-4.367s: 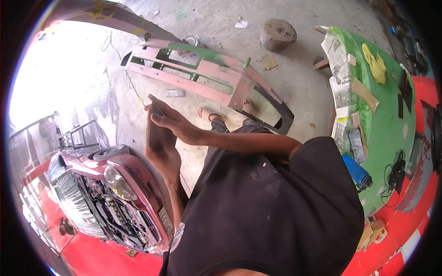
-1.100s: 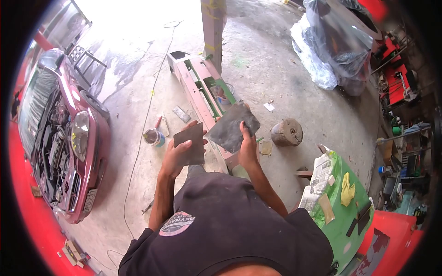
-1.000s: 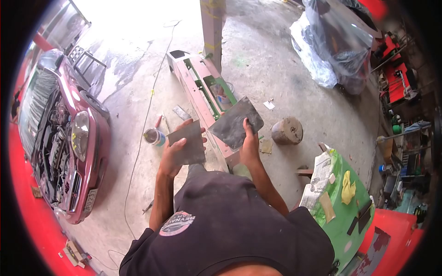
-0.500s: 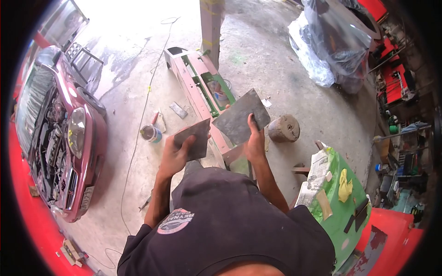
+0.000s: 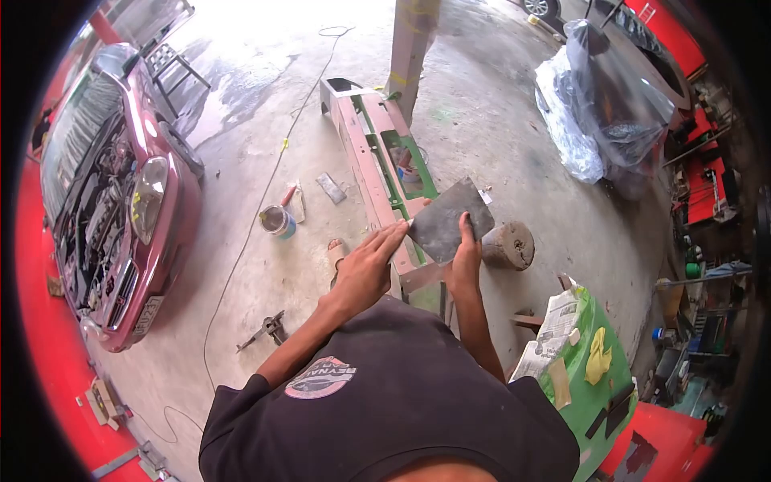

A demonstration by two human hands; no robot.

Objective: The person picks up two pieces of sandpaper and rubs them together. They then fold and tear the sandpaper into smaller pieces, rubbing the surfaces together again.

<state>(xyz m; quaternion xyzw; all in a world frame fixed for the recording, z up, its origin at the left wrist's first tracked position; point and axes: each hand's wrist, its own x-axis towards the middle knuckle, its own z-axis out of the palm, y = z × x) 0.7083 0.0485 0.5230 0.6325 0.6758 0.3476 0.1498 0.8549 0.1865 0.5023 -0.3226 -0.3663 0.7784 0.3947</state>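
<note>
My right hand [image 5: 463,265] holds a flat grey plate [image 5: 451,221], its thumb on the upper face and the other fingers hidden beneath. My left hand [image 5: 365,269] is back-up at the plate's left edge, its fingers pressed together and their tips at the plate's corner. Whatever lies under that palm is hidden; the smaller dark plate cannot be made out. Below and beyond both hands stands a long pink and green bumper [image 5: 361,153].
An open can [image 5: 278,221] and a flat grey block [image 5: 330,188] are on the floor at left. Right of my hands lies a brown cylinder [image 5: 509,246]. A green panel [image 5: 594,386] is at lower right, a red car [image 5: 152,209] at far left, a post [image 5: 411,56] ahead.
My left hand has moved right, up to the larger plate, and turned back-up; the smaller plate it held has dropped from sight. The whole view has shifted, and a sandalled foot now shows.
</note>
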